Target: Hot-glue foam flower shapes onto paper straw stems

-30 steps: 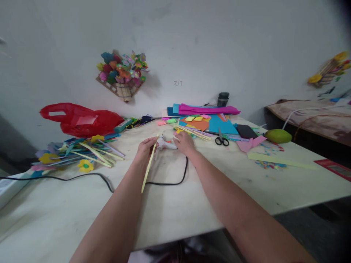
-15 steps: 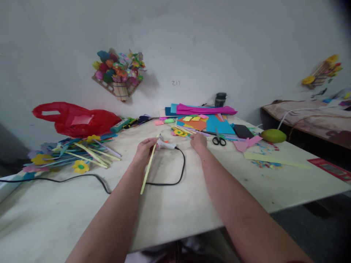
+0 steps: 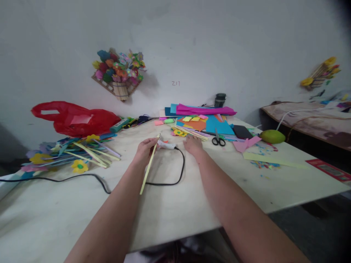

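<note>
Between the fingers of my left hand (image 3: pixel 146 149) is a narrow pale yellow strip (image 3: pixel 148 171), slanting down toward the table's front. Just right of that hand lies a white glue gun (image 3: pixel 166 145) with a black cord (image 3: pixel 183 168). My right hand (image 3: pixel 193 144) rests on the table right of the glue gun, fingers apart and nothing seen in them. Beyond its fingertips are yellow paper flowers (image 3: pixel 179 133) and thin strips (image 3: pixel 196 133). Black scissors (image 3: pixel 218 141) lie to its right.
A red plastic bag (image 3: pixel 79 119) and a pile of paper flowers and strips (image 3: pixel 90 151) lie at the left. Coloured sheets (image 3: pixel 221 125), a black phone (image 3: pixel 242 132), a green-yellow fruit (image 3: pixel 272 136) and paper scraps (image 3: pixel 264 164) are at the right.
My right hand has moved a little left, toward the glue gun, and its fingers have spread. My left hand and the strip are nearly where they were.
</note>
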The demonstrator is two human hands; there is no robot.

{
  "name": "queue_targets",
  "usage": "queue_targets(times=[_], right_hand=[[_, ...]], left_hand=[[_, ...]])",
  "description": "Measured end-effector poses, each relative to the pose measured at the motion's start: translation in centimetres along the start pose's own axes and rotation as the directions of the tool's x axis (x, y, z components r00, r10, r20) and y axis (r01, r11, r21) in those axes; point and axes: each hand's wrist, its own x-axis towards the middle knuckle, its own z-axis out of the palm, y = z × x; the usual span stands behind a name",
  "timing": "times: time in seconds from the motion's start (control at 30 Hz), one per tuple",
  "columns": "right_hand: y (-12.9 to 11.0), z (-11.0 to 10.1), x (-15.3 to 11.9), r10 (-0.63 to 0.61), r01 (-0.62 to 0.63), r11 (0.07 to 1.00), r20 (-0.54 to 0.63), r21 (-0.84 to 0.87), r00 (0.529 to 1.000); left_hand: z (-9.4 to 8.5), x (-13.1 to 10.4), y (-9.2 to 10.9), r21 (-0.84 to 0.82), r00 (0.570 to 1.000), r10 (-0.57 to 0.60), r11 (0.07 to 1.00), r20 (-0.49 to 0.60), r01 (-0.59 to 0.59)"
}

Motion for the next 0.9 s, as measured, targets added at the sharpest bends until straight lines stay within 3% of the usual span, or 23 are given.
queue_targets(times=[0.23, 0.37, 0.43, 0.5, 0.6, 0.67, 0.8, 0.9], right_hand=[[0.4, -1.4, -0.1, 0.044, -0.032, 0.997, -0.204, 0.064, 0.978], [1.2, -1.0, 0.6, 0.195, -0.063, 0.931, -0.345, 0.359, 0.918], [1.6, -0.3, 1.3, 0.312, -0.073, 0.806, -0.316, 0.588, 0.896], [1.8, 0.4, 2.1, 0.361, -0.016, 0.615, -0.263, 0.788, 0.895], [1.3, 0.7, 2.6, 0.336, 0.065, 0.324, -0.179, 0.944, 0.925], [0.5, 0.3, 2.3, 0.275, 0.09, 0.192, -0.141, 0.977, 0.951], [-1.3, -0.8, 1.1, 0.143, 0.147, 0.057, -0.154, 0.987, 0.978], [-2.4, -1.2, 0.4, 0.088, 0.181, 0.058, -0.186, 0.982, 0.979]], left_hand=[[0.0, 0.1, -0.1, -0.01, 1.0, -0.011, 1.0, -0.011, 0.011], [0.0, 0.1, -0.1, -0.014, 1.0, -0.009, 1.0, -0.009, 0.009], [0.1, 0.1, -0.1, -0.01, 1.0, -0.008, 1.0, -0.003, 0.008], [0.1, 0.1, -0.1, -0.001, 1.0, -0.004, 1.0, 0.006, 0.004], [0.1, 0.2, -0.2, 0.03, 1.0, 0.009, 1.0, 0.028, -0.009], [0.1, 0.2, -0.3, 0.06, 0.999, 0.014, 0.998, 0.047, -0.017], [0.3, 0.2, -0.5, 0.102, 0.996, 0.012, 0.995, 0.088, -0.02], [0.4, 0.1, -0.7, 0.133, 0.995, 0.008, 0.991, 0.103, -0.022]])
